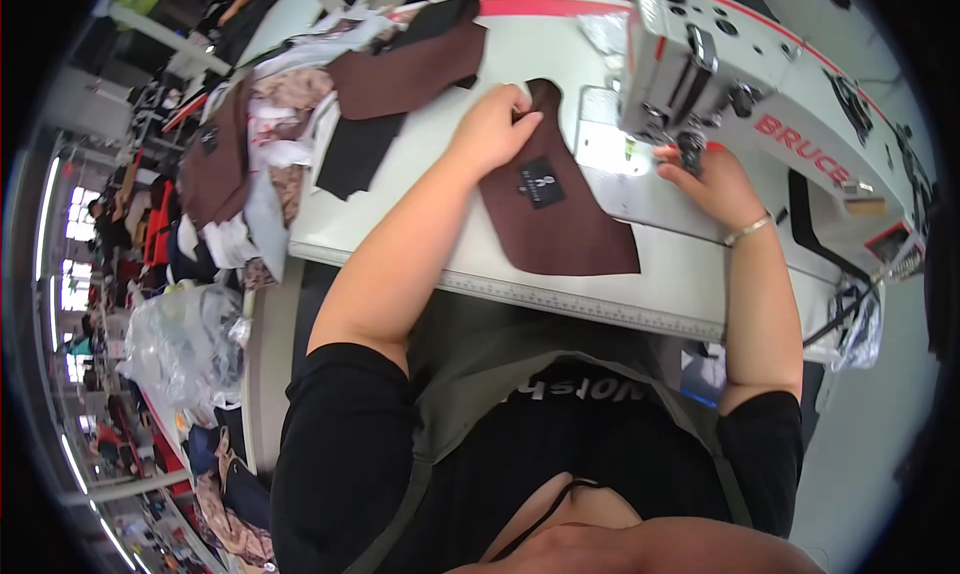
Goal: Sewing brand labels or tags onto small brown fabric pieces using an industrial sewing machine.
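A brown fabric panel [559, 225] with a black label lies flat on the sewing table, left of the needle area. My left hand [491, 131] pinches its upper left edge between thumb and curled fingers. At the Bruce sewing machine [750, 108], my right hand [709, 184] is beside the needle and presser foot, fingers pointing left. Part of that hand is hidden behind the machine's head parts, and whether its fingertips hold anything is unclear. Under the needle, the metal plate [600, 135] is brightly lit.
More brown panels [420, 71] lie over black pieces [360, 154] at the table's back left. Patterned and white fabrics [281, 131] hang over the left edge. A ruler strip [547, 296] runs along the front edge. A clear plastic bag [187, 341] sits at the left.
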The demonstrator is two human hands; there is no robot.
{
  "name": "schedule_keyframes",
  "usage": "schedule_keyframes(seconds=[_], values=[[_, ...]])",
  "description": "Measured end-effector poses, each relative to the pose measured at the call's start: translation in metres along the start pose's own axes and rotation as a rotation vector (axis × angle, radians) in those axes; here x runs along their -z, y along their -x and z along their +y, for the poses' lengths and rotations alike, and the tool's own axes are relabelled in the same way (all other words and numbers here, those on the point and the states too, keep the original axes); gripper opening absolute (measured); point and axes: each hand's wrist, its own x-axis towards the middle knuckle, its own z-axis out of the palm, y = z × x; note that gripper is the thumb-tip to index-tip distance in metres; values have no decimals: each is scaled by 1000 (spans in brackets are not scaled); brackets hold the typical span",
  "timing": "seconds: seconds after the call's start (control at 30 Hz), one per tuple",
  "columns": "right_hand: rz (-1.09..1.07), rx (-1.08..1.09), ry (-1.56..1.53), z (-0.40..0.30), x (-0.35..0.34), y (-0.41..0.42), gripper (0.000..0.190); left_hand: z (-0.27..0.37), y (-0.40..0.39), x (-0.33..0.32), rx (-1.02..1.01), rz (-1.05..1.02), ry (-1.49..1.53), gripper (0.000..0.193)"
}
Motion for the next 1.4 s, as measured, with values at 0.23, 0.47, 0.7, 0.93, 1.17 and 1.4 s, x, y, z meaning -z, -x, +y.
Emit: schedule_keyframes(seconds=[0.23,0.47,0.7,0.93,1.17,1.4], values=[[-19,-153,-154,-5,-4,6,27,-53,-15,167,434,740,-121,42],[73,-40,-187,-18,-1,2,41,-197,99,354,659,1080,-232,68],[80,-23,-192,-12,-4,1,39,-139,99,309,261,776,-1124,68],[31,-43,-253,-19,0,2,28,-48,28,98,-123,103,-547,60],[-26,-14,-232,-38,18,7,27,-60,3,64,-179,34,-42,6],[-137,34,-102,-35,10,11,49,87,112,36,-431,-671,219,31]])
